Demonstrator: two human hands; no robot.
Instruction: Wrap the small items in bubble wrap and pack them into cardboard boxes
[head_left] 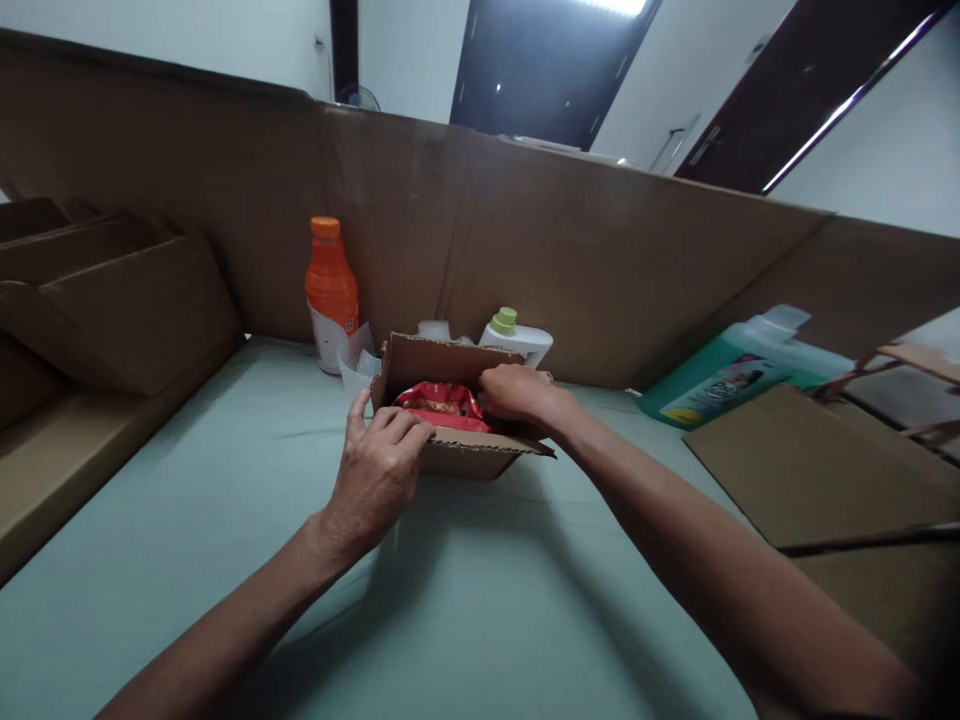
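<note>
Sitting open on the pale green table [465, 600], small cardboard box [457, 455] holds a red packet [442, 405] inside. Left hand [379, 470] curls over the box's near-left edge, fingers bent onto the rim, forefinger raised. Right hand [517, 392] is closed down on the packet's right end at the box's right side; can't tell how firm the grip is. Just behind the box to the left: orange bottle [331, 295] with crumpled white paper [358, 365] beside it. Just behind the box: white bottle [517, 338] with green cap. Well right of the box: green jug [739, 370] lying on its side, flat cardboard sheet [810, 465] next to it. Cardboard wall [562, 250] stands behind everything.
</note>
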